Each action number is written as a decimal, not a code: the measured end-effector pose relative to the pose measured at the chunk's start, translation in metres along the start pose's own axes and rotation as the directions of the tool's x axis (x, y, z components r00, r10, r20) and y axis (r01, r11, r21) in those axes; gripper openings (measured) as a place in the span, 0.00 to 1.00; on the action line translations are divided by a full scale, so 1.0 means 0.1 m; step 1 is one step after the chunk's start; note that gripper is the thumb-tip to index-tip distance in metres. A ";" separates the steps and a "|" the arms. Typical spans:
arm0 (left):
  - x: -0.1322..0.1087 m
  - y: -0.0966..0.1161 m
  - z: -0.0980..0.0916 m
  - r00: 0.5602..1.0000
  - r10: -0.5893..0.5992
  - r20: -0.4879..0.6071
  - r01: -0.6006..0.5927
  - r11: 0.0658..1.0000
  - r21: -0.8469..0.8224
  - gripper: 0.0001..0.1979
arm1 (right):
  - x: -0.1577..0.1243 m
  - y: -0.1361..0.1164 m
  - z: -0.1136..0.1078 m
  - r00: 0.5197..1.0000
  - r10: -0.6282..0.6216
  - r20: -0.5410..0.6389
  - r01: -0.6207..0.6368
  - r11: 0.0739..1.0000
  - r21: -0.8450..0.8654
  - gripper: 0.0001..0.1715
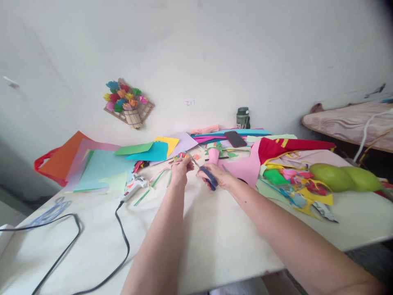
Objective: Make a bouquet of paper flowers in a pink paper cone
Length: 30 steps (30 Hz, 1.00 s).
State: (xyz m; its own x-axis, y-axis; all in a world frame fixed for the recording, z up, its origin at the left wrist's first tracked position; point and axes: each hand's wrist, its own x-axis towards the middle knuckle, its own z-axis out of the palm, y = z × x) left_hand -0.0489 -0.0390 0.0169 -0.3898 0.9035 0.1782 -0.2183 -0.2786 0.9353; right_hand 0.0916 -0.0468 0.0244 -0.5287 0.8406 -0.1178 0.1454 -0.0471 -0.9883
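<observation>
My right hand (211, 174) is closed around the dark blue handles of a pair of scissors (210, 177). The blades point up and left, close to the fingers of my left hand (181, 170). Those fingers are pinched on what looks like a thin pink paper strip (158, 173), mostly hidden by the hand. Small coloured paper pieces (181, 155) lie just behind it. Beyond my right hand is a rolled pink paper piece (214, 155), beside a larger pink sheet (245, 168). Green paper strips (150, 187) lie left of my left hand.
A white glue gun (135, 186) lies at left, its black cord (127, 241) trailing forward. Coloured sheets (104, 166), a phone (235, 139) and a green bottle (242, 118) are behind. Paper scraps (307, 192) and green fruits (344, 177) lie at right.
</observation>
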 end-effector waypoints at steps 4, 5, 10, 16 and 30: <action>0.00 0.02 -0.01 1.000 -0.012 -0.005 0.012 1.000 -0.008 0.11 | 0.00 0.01 0.01 0.998 -0.052 -0.024 0.050 0.995 -0.081 0.07; 0.00 0.03 -0.01 1.000 -0.011 -0.010 0.011 1.000 -0.009 0.12 | 0.00 0.00 0.01 0.998 -0.053 -0.032 0.049 0.994 -0.096 0.07; 0.00 0.05 -0.03 1.000 0.013 -0.027 -0.013 1.000 -0.012 0.12 | -0.07 -0.05 0.06 0.998 -0.035 -0.060 0.028 0.994 -0.109 0.07; 0.04 0.05 -0.07 0.997 0.016 -0.074 -0.016 1.000 0.003 0.12 | -0.09 -0.06 0.07 0.998 -0.043 -0.046 0.036 0.990 -0.135 0.12; 0.01 -0.02 -0.01 0.998 0.055 0.007 -0.055 0.993 0.102 0.11 | -0.01 -0.05 -0.05 0.992 0.087 0.090 -0.090 0.995 0.039 0.21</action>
State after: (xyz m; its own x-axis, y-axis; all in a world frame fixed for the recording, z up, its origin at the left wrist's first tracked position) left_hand -0.0499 -0.0378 0.0147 -0.3947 0.8893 0.2311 -0.1040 -0.2931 0.9504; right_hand 0.0955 -0.0448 0.0300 -0.5874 0.7812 -0.2112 0.1602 -0.1435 -0.9766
